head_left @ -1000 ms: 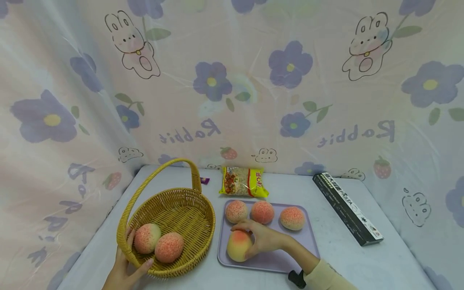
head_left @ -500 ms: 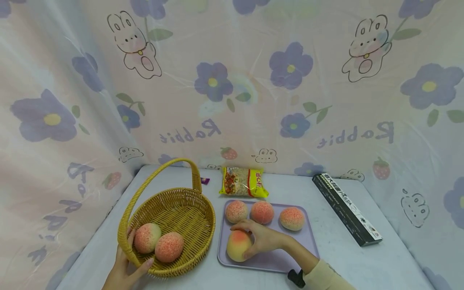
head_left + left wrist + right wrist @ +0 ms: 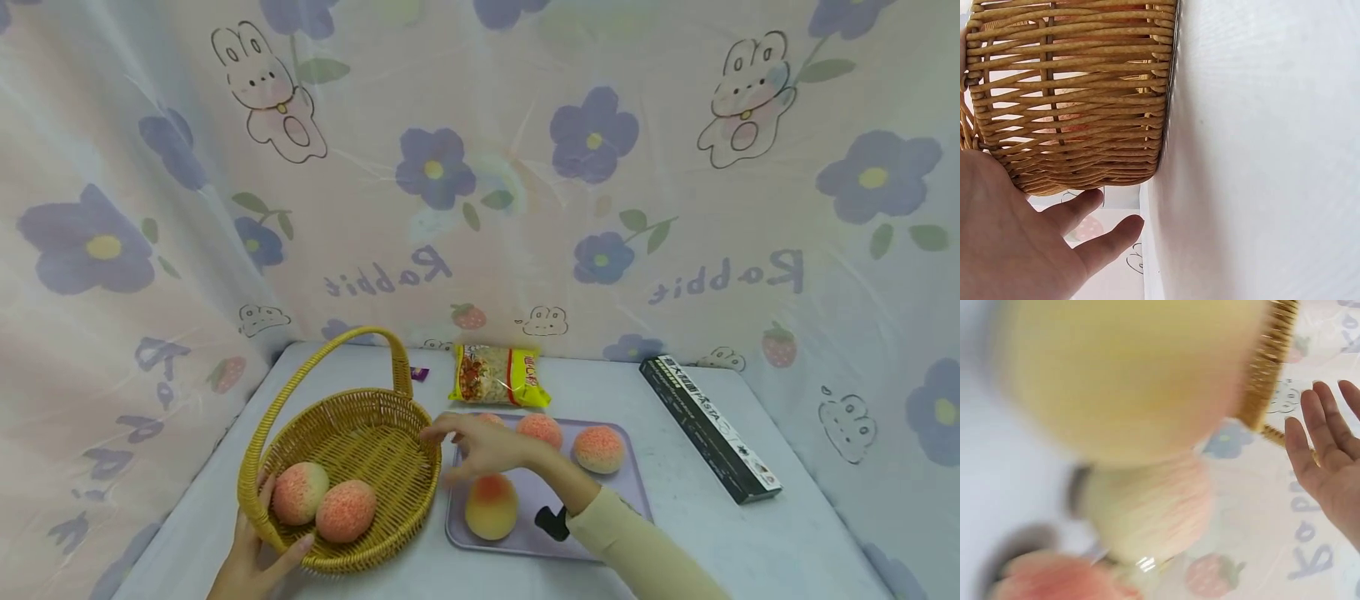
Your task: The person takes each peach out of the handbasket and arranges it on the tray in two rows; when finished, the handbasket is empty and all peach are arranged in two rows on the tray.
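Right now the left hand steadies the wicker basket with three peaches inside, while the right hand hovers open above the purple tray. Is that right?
Not quite: the wicker basket holds two peaches, not three, as the head view shows. The rest stands: the left hand steadies the basket at its near rim, and the right hand hovers open above the purple tray.

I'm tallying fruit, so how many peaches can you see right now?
6: two in the basket, at and; four on the tray, at, and one mostly hidden behind the right hand.
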Tool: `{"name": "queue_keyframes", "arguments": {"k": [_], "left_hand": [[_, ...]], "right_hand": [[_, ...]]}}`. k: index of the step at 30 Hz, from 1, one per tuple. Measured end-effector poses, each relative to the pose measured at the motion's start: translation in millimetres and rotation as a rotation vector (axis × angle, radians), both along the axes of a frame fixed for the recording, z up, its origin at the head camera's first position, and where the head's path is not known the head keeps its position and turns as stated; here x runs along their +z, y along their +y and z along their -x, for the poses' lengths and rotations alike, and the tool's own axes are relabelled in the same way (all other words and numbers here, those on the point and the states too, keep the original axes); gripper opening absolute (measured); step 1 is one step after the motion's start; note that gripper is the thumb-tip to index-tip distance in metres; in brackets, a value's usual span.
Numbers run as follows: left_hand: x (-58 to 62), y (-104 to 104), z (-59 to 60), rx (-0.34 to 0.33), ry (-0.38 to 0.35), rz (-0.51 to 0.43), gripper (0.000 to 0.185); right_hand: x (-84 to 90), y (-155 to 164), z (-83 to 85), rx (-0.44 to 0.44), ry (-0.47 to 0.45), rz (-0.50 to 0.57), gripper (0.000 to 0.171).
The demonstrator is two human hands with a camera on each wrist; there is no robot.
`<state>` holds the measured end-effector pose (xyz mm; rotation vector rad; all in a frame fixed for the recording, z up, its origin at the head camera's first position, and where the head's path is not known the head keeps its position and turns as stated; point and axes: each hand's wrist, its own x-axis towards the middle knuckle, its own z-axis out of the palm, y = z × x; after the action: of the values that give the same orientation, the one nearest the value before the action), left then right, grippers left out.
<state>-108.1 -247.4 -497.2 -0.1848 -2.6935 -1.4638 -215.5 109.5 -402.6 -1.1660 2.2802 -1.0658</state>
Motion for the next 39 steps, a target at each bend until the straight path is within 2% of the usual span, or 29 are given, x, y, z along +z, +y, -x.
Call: {"name": "queue_keyframes", "arguments": {"k": [3, 7, 13, 16, 20, 26, 33, 39], "left_hand": [[-1.9, -1, 1.0, -0.013, 0.034, -0.006, 0.103], [-6.5, -1, 2.1, -0.027, 0.086, -0.027, 0.103], [-9.8, -3, 1.6, -0.030, 0.098, -0.048, 0.104], [-9.9, -3, 1.1, -0.025, 0.098, -0.048, 0.103], [-8.7, -2, 1.7, -0.023, 0.078, -0.034, 0.104], [-6.0, 0, 0.6, -0.015, 0.047, -0.026, 0.103], [-2.6, 2, -0.9, 0.008, -0.007, -0.005, 0.103], [-1.7, 2, -0.3, 0.026, -0.044, 0.015, 0.105]], "right_hand": [[10.3, -28, 11.3, 0.007, 0.034, -0.003, 0.058], [16.8, -72, 24.8, 0.061, 0.037, 0.008, 0.051], [18.8, -129, 35.6, 0.157, 0.041, 0.001, 0.047], [17.4, -147, 37.0, 0.205, 0.011, -0.057, 0.045], [14.4, -161, 38.6, 0.276, -0.016, -0.226, 0.038], [11.7, -173, 35.0, 0.315, -0.065, -0.427, 0.035], [6.0, -181, 30.0, 0.367, -0.075, -0.546, 0.041], [5.7, -179, 30.3, 0.295, -0.173, -0.631, 0.052]]}}
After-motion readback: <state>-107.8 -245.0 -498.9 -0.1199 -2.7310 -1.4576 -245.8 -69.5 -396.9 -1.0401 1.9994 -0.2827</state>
